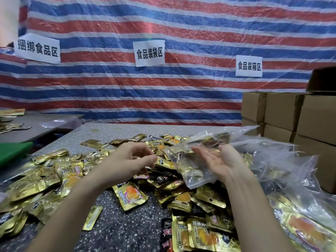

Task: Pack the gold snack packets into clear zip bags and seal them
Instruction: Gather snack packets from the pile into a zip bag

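Far left: 1 green flat board (pixel 12 153), and 1 grey side table (pixel 36 122) holding a few gold packs. The back wall is 1 striped tarp (pixel 181 24) in red, blue and white, woven and crinkled, under a clear film. It carries 3 white paper signs: left sign (pixel 38 48), middle sign (pixel 149 52), right sign (pixel 249 66).

The main table (pixel 112 131) has a speckled grey top that looks like stone. Gold snack packets (pixel 54 171) are heaped across it from the left edge to the right, too many to count. They are shiny foil, flat rectangles, pointing every way. 1 loose packet (pixel 130 196) lies face up, showing an orange picture.

The left hand (pixel 127 160) hovers over the pile with its fingers loosely curled and nothing seen in it.

1 clear zip bag (pixel 181 157), thin and wrinkled, holds several gold packets and sits on the pile just right of centre. Its long axis runs from near-left to far-right; which end is the mouth, cannot tell.

The right hand (pixel 221 164) is palm up with fingers straight, flat against that bag.

Further right is more crumpled clear plastic (pixel 291 160); bag count cannot tell. At least 6 brown cardboard boxes (pixel 283 110) are stacked at far right.
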Tool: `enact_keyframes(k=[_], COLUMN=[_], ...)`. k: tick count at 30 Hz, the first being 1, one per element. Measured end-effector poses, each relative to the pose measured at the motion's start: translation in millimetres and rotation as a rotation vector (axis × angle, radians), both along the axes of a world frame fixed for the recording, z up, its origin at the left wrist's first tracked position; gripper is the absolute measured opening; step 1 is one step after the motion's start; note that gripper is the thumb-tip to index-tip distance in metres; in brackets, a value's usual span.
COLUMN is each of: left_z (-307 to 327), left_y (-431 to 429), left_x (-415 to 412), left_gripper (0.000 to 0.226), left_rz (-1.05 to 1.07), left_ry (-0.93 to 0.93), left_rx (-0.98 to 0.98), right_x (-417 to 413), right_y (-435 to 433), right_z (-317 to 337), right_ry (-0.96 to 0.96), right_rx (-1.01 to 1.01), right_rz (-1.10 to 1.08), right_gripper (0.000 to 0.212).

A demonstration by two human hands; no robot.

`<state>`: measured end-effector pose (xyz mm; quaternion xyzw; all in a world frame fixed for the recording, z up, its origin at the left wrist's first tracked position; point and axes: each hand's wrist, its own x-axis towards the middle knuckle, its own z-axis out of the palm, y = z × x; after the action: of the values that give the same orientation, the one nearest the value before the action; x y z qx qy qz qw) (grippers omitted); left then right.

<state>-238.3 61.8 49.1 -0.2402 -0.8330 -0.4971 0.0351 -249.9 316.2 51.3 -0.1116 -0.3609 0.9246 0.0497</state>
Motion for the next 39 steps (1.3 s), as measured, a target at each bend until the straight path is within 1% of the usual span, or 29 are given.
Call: enact_keyframes(k=[1, 2, 3, 4, 6, 8, 9, 11, 14, 16, 20, 22, 23, 26, 28, 30, 33, 35, 36, 38, 39], left_z=[0, 0, -1, 0, 2, 6, 6, 4, -8, -19, -39, -46, -50, -62, -69, -77, -92, -101, -106, -111, -112], left_y=[1, 2, 2, 4, 6, 5, 3, -1, -7, -16, -51, -72, -84, -123, -151, -180, -214, -228, -232, -238, -239], left_x=[1, 2, 3, 5, 7, 10, 12, 20, 42, 57, 81, 89, 92, 97, 101, 105, 109, 112, 114, 118, 119], left_gripper=[0.014, 0.014, 0.014, 0.013, 0.010, 0.004, 0.005, 0.012, 0.009, 0.008, 0.006, 0.005, 0.003, 0.002, 0.008, 0.015, 0.025, 0.034, 0.036, 0.038, 0.035], left_rz=[0.003, 0.012, 0.025, 0.045, 0.088, 0.136, 0.164, 0.233, 0.322, 0.358, 0.410, 0.447, 0.480, 0.669, 0.806, 0.962, 1.112, 1.155, 1.165, 1.172, 1.171], left_ry=[0.005, 0.015, 0.032, 0.055, 0.110, 0.154, 0.181, 0.241, 0.300, 0.312, 0.305, 0.287, 0.291, 0.321, 0.265, 0.168, -0.066, -0.249, -0.310, -0.353, -0.331], left_rx=[-0.022, -0.047, -0.070, -0.087, -0.099, -0.085, -0.072, -0.025, 0.069, 0.062, -0.035, -0.071, -0.116, -0.350, -0.462, -0.578, -0.802, -0.851, -0.853, -0.835, -0.839], right_x=[1, 4, 8, 12, 23, 30, 34, 39, 45, 51, 69, 80, 85, 97, 104, 113, 123, 125, 126, 127, 128], right_y=[0, -3, -9, -17, -40, -66, -78, -94, -106, -114, -127, -130, -131, -130, -128, -126, -125, -125, -126, -126, -127], right_z=[2, 4, 8, 11, 17, 20, 19, 16, 10, 1, -36, -57, -66, -91, -108, -125, -143, -145, -145, -145, -145], right_ry=[0.006, 0.003, -0.016, -0.031, -0.012, 0.066, 0.121, 0.221, 0.288, 0.369, 0.530, 0.560, 0.563, 0.523, 0.460, 0.391, 0.346, 0.375, 0.395, 0.430, 0.443], right_rx=[-0.081, -0.108, -0.090, -0.010, 0.299, 0.578, 0.680, 0.824, 0.907, 0.989, 1.100, 1.157, 1.185, 1.268, 1.297, 1.307, 1.356, 1.409, 1.457, 1.571, 1.618], right_rz=[0.030, 0.084, 0.158, 0.244, 0.413, 0.507, 0.523, 0.488, 0.368, 0.288, 0.159, 0.140, 0.130, 0.093, 0.052, 0.007, -0.061, -0.091, -0.095, -0.089, -0.081], right_gripper=[0.038, 0.039, 0.038, 0.035, 0.033, 0.033, 0.029, 0.018, 0.016, 0.012, 0.007, 0.011, 0.014, 0.018, 0.022, 0.024, 0.022, 0.022, 0.022, 0.022, 0.021])
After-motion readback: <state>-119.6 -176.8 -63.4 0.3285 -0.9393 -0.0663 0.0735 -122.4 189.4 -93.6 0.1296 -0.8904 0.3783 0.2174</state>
